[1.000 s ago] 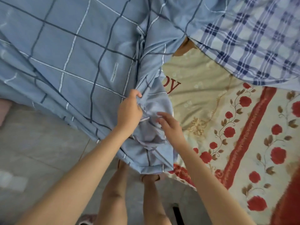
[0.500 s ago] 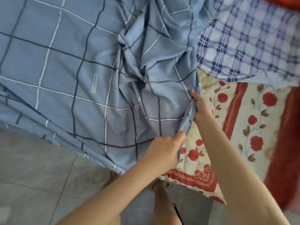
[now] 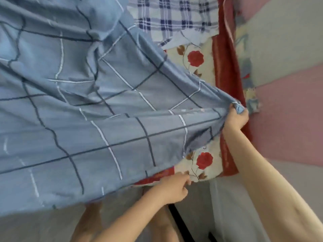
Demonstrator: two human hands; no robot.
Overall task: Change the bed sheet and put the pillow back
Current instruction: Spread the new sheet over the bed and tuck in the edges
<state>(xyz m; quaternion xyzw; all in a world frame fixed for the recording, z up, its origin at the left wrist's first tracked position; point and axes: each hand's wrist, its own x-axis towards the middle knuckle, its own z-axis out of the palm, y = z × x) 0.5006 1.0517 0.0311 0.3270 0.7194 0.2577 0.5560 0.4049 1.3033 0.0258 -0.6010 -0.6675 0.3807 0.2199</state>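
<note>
Pink and pale grey wall panels (image 3: 288,119) fill the right side of the view, and grey floor (image 3: 35,227) runs along the bottom. Seen from above, a bed carries a cream floral sheet (image 3: 201,161) printed with red roses and edged with a dark red border. A blue sheet (image 3: 104,119), marked with a grid of dark and white lines, lies over most of the bed from the left and hangs over its near edge, leaving a strip of floral sheet bare on the right. A blue and white plaid cloth (image 3: 174,18) lies at the far end of the bed.

The person's right hand (image 3: 235,119) reaches to the bed's right edge, by the wall, with its fingers curled tightly round a bunched corner of the blue sheet, which is stretched taut towards it. The left hand (image 3: 173,189) is at the near edge of the bed, just beside the blue sheet's hem, its fingers loosely bent. Motion blur hides whether it holds any fabric.
</note>
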